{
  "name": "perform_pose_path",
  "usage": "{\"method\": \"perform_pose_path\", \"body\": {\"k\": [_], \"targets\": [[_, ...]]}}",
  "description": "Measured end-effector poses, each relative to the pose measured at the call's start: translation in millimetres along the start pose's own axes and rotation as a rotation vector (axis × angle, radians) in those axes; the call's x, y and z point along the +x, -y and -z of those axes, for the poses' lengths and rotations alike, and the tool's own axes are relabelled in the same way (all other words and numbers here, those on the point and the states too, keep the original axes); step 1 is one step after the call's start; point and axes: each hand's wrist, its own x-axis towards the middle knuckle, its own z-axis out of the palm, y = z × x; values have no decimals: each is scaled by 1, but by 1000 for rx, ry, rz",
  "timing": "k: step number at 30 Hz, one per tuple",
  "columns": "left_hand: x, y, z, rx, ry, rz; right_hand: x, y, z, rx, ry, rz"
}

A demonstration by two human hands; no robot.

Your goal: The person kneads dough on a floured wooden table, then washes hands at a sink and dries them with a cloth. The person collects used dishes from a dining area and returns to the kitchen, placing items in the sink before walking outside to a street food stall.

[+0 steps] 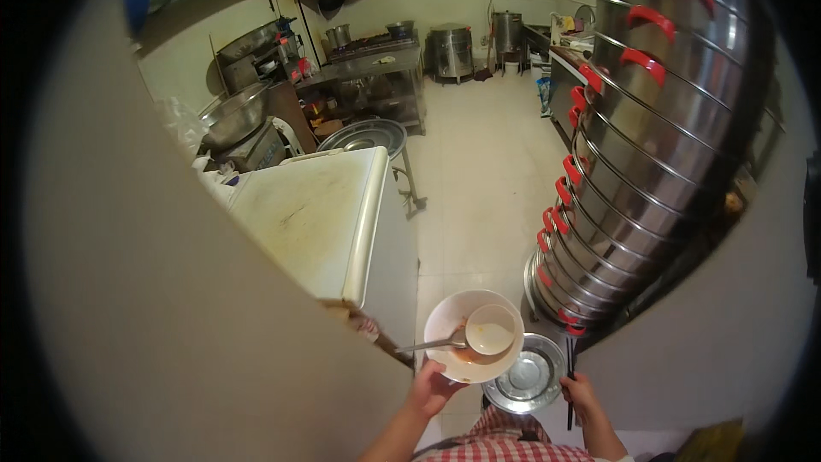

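Note:
My left hand (435, 390) grips the lower rim of a large white bowl (442, 312). Inside it sit a small white bowl (491, 330) and a metal spoon (426, 344), whose handle sticks out over the left rim. Some orange-brown liquid or food residue shows at the bottom. My right hand (581, 394) holds a pair of black chopsticks (570, 362) and the right edge of a round, shallow metal dish (528, 373). The large bowl overlaps the dish's upper left edge. Some of my fingers are hidden beneath the bowl and behind the dish.
A tall stack of steel pans (635, 205) with red handles rises close on the right. A white chest freezer (308, 221) stands at left, between wall edges on both sides. Tiled floor (481, 173) runs towards a steel table (378, 64) and large steel pots (450, 51).

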Motion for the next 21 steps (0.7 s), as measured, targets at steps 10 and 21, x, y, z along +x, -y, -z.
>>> {"method": "perform_pose_path", "body": {"k": [10,21], "targets": [[198,-141,-76,22,-185,-254,313,276,-147,-82,175,58],[522,-321,-114,31,-122,-234,629,440,-143,94,-241,94]]}}
